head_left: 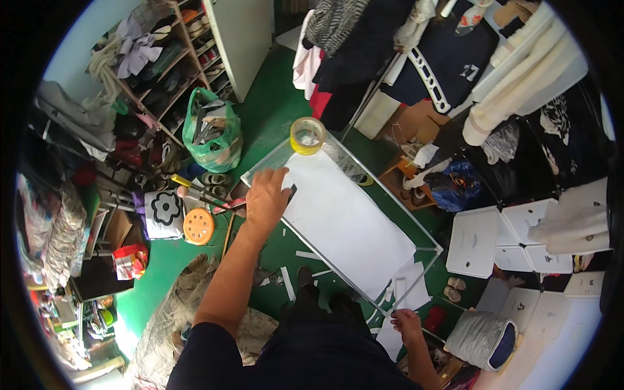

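Observation:
A large white sheet of paper (344,218) lies on a clear-topped table with a pale metal frame (426,224). Over the table's left edge is my left hand (265,198), its thumb and fingers apart. Close to that thumb, a small dark object (292,193) shows on the paper's edge; I cannot make out its kind. My right hand (408,325) is at the near corner of the frame, fingers closed together; what they pinch is too small to tell. A roll of yellowish tape (307,135) sits at the table's far corner.
White paper offcuts (288,283) litter the green floor. An orange round stool (198,226) and a green plastic bag (212,133) stand to the left. Clothes (364,52) hang at the back, and white storage boxes (474,240) are stacked on the right.

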Available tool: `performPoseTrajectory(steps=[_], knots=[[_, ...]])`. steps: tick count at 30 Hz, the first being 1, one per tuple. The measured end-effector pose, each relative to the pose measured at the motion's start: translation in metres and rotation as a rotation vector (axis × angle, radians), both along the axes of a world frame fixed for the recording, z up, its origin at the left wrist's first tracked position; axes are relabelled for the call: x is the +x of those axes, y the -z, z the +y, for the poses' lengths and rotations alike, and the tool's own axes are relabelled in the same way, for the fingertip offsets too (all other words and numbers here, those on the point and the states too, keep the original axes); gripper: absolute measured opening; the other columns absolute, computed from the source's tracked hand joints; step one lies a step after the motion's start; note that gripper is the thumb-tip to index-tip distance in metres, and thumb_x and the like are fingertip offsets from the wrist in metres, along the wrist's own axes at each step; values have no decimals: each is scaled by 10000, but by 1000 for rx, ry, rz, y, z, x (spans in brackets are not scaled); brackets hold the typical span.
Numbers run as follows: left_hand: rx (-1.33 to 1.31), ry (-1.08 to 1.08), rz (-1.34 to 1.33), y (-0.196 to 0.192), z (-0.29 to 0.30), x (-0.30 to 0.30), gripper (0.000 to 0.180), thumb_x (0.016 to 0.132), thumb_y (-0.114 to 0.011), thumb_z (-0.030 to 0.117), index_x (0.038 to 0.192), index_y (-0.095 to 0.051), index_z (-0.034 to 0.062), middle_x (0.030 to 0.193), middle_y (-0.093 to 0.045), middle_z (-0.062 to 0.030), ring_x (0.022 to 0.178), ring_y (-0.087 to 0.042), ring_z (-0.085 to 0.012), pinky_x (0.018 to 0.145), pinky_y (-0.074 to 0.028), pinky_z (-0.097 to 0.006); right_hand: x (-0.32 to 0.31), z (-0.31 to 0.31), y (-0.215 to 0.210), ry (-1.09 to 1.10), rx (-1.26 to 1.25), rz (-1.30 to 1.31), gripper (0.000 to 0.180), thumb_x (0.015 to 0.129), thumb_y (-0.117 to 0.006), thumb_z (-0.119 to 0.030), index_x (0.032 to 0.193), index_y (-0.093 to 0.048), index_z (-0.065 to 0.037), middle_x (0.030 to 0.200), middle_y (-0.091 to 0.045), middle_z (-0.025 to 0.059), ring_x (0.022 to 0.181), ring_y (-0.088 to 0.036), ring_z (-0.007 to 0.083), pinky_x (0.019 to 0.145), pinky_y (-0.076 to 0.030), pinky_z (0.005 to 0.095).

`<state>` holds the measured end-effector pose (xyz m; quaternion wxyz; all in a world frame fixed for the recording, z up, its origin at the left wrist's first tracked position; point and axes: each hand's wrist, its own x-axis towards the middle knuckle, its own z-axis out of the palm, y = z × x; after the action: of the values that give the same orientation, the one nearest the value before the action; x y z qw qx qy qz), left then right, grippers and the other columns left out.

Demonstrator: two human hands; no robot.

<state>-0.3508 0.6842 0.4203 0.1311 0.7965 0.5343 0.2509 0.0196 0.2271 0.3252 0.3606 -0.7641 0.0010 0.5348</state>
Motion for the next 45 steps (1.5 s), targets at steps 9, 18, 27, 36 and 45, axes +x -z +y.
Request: performPoseTrajectory(steps=[9, 18, 27, 36, 45], knots=[[165, 33, 201, 25, 101, 53, 532, 744, -897, 183, 1240, -706, 207, 1517, -486, -176, 1291, -563, -410, 1014, -554, -477, -10, -17, -18, 55, -41, 22, 175, 1006, -689, -211, 1046, -702, -42, 955, -736, 49, 777, -677, 136, 656, -511, 283], [188, 90, -56, 11, 81, 46, 353, 865, -803, 124, 1193, -687, 66, 1481, -514, -264, 1230, -607, -427, 987, -537, -474, -11, 15, -57, -116, 140, 111, 341, 973, -738, -181, 1247, -672, 11, 1087, -729, 89, 980, -695, 181, 855, -550, 320], [-20, -38, -284, -52, -139, 24, 237, 930, -719, 34, 1156, -661, -4, 1472, -533, -234, 1265, -605, -324, 999, -510, -390, -3, 32, -23, -572, 352, 175, 348, 926, -764, -100, 1236, -691, 41, 1118, -744, 107, 1029, -706, 185, 927, -563, 336], [-191, -160, -269, -50, -364, 57, 281, 837, -737, -38, 1097, -638, -4, 1405, -559, -234, 1289, -560, -365, 1095, -439, -439, -45, 32, -10, -618, 395, 570, 458, 947, -752, -71, 1365, -616, 58, 1386, -634, 186, 1088, -692, 196, 911, -588, 328], [-222, -238, -358, -63, -466, 81, 350, 779, -779, -41, 1086, -622, 20, 1414, -550, -253, 1273, -571, -419, 1083, -454, -463, -81, 30, -35, -862, 372, 728, 605, 1027, -668, -159, 1565, -438, -2, 1577, -510, 173, 993, -724, 173, 799, -585, 307]])
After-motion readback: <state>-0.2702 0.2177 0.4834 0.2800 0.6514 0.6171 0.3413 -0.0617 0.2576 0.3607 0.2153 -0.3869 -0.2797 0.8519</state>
